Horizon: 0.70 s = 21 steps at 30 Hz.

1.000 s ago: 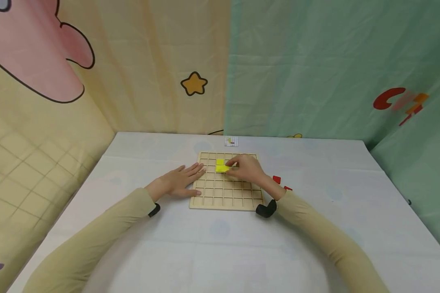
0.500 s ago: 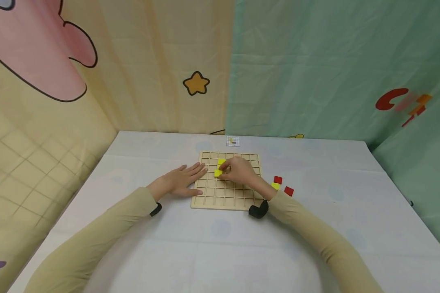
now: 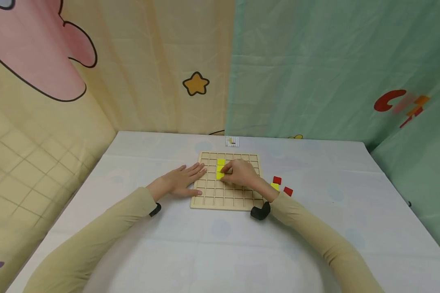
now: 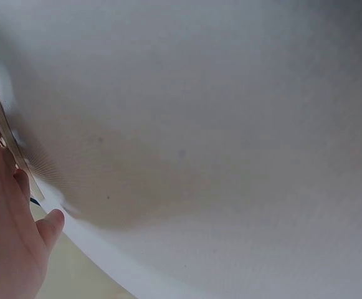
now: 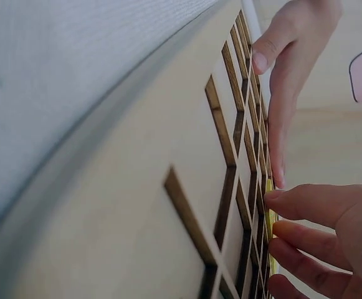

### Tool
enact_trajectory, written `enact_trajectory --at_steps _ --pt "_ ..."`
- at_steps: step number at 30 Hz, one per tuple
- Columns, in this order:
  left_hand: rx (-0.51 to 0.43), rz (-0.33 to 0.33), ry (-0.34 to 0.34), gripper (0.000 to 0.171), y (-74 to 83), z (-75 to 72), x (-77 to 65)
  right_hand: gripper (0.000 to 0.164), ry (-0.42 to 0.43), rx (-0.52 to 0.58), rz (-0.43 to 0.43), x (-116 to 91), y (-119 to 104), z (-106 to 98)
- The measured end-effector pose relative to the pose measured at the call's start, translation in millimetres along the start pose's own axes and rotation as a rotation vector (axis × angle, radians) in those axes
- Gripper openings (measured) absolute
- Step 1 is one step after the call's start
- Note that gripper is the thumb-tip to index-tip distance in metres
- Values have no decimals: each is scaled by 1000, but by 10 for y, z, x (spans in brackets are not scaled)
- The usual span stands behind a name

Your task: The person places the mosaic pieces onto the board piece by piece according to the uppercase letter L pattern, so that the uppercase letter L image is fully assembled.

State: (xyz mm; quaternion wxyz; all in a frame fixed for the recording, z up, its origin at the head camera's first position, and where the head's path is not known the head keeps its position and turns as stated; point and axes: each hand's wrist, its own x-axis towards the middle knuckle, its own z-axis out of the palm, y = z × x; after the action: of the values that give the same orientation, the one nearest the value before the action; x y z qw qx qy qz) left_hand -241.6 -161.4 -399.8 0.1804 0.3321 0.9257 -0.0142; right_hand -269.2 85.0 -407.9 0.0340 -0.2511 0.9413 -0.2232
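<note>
1. On the wooden board [image 3: 229, 197], mid-frame in the head view, a column of yellow tiles [image 3: 221, 162] fills squares at upper centre; it looks three long, and the lowest yellow tile [image 3: 218, 176] seems seated, though fingers cover part of it
2. To the right of the board lie one red tile [image 3: 277, 180], a second red tile [image 3: 288, 191] and a loose yellow tile [image 3: 274, 186]; about half the work looks done, with these three left if all belong on the grid
3. Above the board, a small card [image 3: 232, 141] shows a coloured grid, perhaps the pattern, too small to read surely
4. The right hand [image 3: 240, 171] is curled, thumb and fingertips nearly closed, apparently pinching the lowest yellow tile by its edges
5. The left hand [image 3: 178, 181] lies flat with fingers spread over the board's left edge, gripping nothing
</note>
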Motion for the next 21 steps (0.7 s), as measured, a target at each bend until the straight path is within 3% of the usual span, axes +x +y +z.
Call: enact_trajectory --at_steps 13,21 --pt "6 0 -2 85 21 -12 -7 29 -4 20 39 -116 54 -148" --pt "11 -1 7 85 0 28 17 27 62 6 54 -379 328 -394"
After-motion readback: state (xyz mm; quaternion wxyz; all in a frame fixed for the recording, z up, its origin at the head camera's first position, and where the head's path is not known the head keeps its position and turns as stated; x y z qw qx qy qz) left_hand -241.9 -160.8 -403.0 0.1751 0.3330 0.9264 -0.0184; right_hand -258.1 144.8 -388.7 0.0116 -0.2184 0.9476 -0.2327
